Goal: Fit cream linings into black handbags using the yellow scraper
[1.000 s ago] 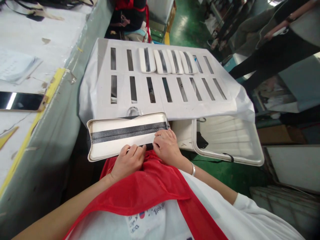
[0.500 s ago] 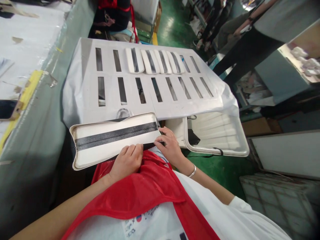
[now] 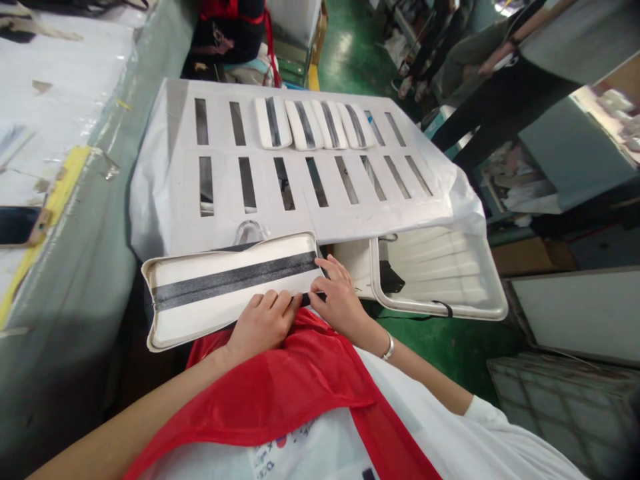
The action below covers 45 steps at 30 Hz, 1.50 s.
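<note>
In front of my body lies a long white tray-shaped piece (image 3: 200,320) with raised edges and a dark strip along its middle, tilted up a little to the right. My left hand (image 3: 263,323) has its fingers curled over the near edge, thumb side toward the right. At the right-hand corner, my right hand (image 3: 340,293) grips the rim, one fingertip touching the end of the dark strip. Black edging shows between the two hands. What lies under the piece is hidden.
Beyond is a white slotted table (image 3: 290,223) with several smaller white padded pieces (image 3: 303,127) in a row. A large white open case (image 3: 440,267) sits right of my hands. To the left is a workbench (image 3: 95,87) with a phone (image 3: 20,225). Another person (image 3: 520,87) stands at upper right.
My left hand has slid slightly right along the near edge, closer to my right hand. My right fingers have shifted onto the corner. The whole view has moved slightly.
</note>
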Each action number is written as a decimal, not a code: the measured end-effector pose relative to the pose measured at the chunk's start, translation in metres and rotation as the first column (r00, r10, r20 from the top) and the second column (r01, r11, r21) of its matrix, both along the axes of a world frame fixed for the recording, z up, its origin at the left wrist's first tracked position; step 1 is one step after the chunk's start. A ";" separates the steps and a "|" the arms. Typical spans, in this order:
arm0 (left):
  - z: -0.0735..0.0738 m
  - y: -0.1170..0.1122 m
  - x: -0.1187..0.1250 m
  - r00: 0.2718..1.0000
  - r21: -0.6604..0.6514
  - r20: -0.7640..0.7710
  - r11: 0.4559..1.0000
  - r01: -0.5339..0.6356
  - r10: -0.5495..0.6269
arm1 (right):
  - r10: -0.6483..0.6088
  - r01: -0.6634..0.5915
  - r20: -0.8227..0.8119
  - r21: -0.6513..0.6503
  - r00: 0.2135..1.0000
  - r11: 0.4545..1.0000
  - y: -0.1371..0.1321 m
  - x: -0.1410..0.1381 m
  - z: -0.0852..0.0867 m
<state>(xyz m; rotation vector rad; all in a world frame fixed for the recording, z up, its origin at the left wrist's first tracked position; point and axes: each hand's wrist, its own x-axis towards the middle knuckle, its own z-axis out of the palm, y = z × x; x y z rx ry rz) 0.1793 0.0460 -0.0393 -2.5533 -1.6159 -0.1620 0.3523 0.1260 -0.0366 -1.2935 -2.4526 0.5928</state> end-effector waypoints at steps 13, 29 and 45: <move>0.032 0.082 -0.061 0.925 -0.059 0.324 0.980 -0.191 0.200 | 0.087 -0.072 -0.111 0.133 0.990 0.988 0.073 -0.025 0.028; 0.018 0.135 -0.083 0.890 -0.479 0.404 0.878 0.010 0.210 | 0.369 -0.369 -0.041 0.004 0.929 0.929 0.123 -0.048 0.000; 0.015 0.139 -0.088 0.947 -0.392 0.320 0.905 0.165 -0.034 | 0.588 -0.677 0.347 0.258 0.731 0.689 0.136 -0.043 -0.001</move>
